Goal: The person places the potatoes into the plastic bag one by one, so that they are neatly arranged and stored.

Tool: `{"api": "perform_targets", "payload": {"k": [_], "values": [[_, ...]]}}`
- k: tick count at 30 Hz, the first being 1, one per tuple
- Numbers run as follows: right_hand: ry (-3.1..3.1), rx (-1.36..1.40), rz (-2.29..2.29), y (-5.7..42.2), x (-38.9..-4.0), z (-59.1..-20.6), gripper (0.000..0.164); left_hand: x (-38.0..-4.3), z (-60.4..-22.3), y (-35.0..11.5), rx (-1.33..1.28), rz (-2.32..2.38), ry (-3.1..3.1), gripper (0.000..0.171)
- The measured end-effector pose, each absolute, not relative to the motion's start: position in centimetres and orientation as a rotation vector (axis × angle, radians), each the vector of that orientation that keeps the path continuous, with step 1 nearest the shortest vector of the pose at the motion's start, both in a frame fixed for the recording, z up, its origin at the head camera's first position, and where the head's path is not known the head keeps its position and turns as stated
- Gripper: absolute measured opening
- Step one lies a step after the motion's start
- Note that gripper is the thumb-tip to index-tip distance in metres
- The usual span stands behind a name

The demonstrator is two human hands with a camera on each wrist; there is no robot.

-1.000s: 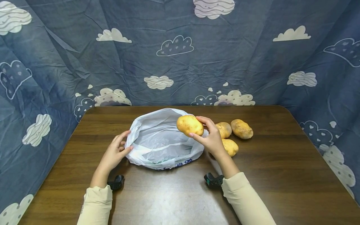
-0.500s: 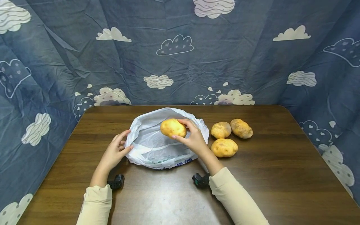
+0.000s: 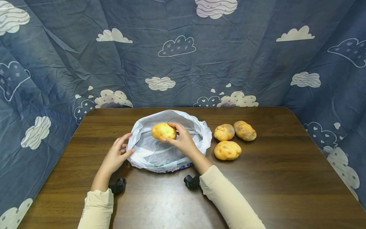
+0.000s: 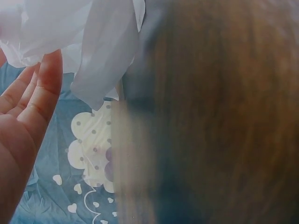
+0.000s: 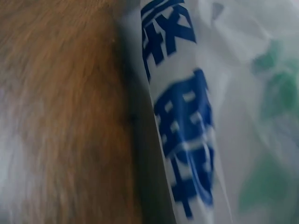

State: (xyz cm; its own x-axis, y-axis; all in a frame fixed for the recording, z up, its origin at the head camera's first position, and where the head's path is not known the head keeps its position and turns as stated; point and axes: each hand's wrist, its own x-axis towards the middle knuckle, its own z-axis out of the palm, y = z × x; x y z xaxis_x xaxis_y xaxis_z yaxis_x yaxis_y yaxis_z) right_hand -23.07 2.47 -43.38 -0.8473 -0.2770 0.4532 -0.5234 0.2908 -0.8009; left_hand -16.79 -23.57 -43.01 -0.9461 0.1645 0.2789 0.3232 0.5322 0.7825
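We see the right hand (image 3: 184, 143) pinching a yellow oval potato (image 3: 162, 131) between thumb and fingers, over the wide mouth of a white, thin plastic bag (image 3: 204, 133); we cannot tell whether the potato dips below the rim. The left hand (image 3: 117, 152) lies against the bag's near-left side, its fingers loosely extended and parted from the thumb, tips touching the plastic. Blue lettering and green print mark the bag below the right hand. Just right of the bag, beyond the right wrist, we see a rounded brownish potato (image 3: 224, 132), a longer brown potato (image 3: 245, 130) close beside it, and a smooth yellow potato (image 3: 227, 150) nearer us, all on the brown wood-grain tabletop (image 3: 286, 171).
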Motion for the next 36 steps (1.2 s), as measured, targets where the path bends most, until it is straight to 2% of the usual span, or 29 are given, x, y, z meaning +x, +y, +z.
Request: {"api": "perform_targets", "payload": {"k": [25,36], "values": [[-2.553,0.521,1.612,-0.9,-24.5,-45.4,0.06,-16.7,-42.9,-23.8,-0.445,-1.404,-2.598,0.06],[-2.602,0.555,1.617,-1.5,-24.8,-45.8,0.062,-16.7,-42.8,-23.8,-0.428,-1.41,-2.62,0.06]]}}
